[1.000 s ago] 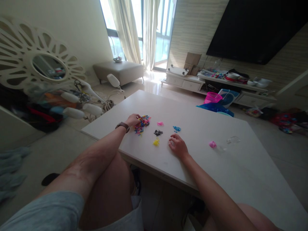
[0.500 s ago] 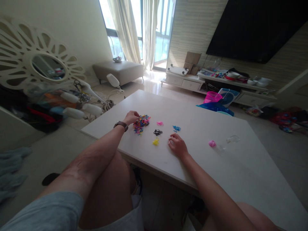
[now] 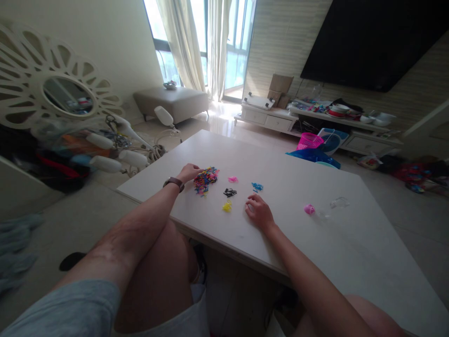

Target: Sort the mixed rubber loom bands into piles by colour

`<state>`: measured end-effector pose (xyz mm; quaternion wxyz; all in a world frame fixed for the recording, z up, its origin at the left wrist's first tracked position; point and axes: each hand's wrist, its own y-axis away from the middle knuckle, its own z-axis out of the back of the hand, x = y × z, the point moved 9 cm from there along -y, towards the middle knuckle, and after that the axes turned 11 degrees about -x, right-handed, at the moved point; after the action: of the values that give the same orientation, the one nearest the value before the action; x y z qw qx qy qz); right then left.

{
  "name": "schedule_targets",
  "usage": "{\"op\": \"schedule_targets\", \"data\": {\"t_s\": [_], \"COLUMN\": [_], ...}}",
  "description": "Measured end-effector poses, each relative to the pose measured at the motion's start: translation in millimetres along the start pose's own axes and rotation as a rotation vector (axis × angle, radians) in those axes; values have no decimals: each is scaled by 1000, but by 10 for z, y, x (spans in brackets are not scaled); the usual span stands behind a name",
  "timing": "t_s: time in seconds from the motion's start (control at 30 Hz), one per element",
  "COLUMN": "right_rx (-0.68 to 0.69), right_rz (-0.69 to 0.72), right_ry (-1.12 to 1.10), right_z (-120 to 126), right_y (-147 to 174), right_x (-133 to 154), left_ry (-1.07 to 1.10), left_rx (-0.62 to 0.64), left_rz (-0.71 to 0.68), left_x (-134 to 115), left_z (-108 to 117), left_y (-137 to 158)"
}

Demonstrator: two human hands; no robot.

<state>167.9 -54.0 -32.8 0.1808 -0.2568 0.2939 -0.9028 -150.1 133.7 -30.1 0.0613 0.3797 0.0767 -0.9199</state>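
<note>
My left hand point(image 3: 190, 172), with a dark watch on the wrist, reaches to the upper left edge of a mixed pile of small, thin multicoloured pieces point(image 3: 206, 180) that look like rubber bands. Its fingertips are drawn together at the pile; anything between them is too small to make out. To the right lie small single-colour heaps: pink point(image 3: 233, 179), black point(image 3: 230, 192), yellow point(image 3: 227, 206) and blue point(image 3: 257, 186). My right hand point(image 3: 259, 211) rests on the table just below the blue heap, fingers loosely bent and apart, with nothing visible in them.
On the right of the white table point(image 3: 280, 262) are a round pink object point(image 3: 309, 209) and a clear container point(image 3: 339, 202). A lamp with white shades point(image 3: 133, 159) stands beyond the left edge. A pink basket point(image 3: 310, 141) and a blue bag point(image 3: 312, 157) are behind the table.
My left hand has shifted slightly left, and its fingers look flatter at the pile's edge. My right hand and the small heaps stay where they were.
</note>
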Motion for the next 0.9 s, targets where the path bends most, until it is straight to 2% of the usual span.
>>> {"op": "schedule_targets", "data": {"t_s": [0.13,0.27,0.43,0.6,0.9], "right_rx": [4,2,0,4,2], "right_rz": [-4,2,4,2,5], "right_ry": [6,5,7,5,4], "right_z": [1,5,12,8,13], "right_y": [0,0,3,8,-6], "right_x": [2,10,4,-1,18], "left_ry": [-26,-29,-56,-60,105], "left_rx": [-28,9,5,68,-30], "left_rz": [22,41,41,17,-22], "left_x": [35,40,35,63,71], "left_z": [-40,-131,-119,-136,19], "left_y": [2,6,0,4,-45]}}
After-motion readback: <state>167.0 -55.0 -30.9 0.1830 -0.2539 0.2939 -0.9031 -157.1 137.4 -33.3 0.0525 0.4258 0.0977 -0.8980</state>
